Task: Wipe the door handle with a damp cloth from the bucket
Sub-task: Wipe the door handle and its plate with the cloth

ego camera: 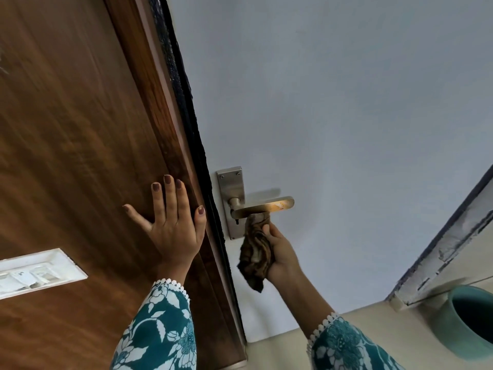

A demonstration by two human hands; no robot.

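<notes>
— Brass-toned lever handle [262, 206] on the pale door [346, 102]: how far along are we?

— Mid-wipe, we judge. Our right hand [280, 249] has its fingers closed around the brown cloth [254, 252], whose top touches the lever's underside near the backplate [232, 198]. Our left hand [173, 225] lies flat, fingers spread, on the wooden panel [80, 129].

— And what's left?

— The lever's outer end shows an orange smear. The teal bucket [469, 321] sits on the floor, lower right.
</notes>
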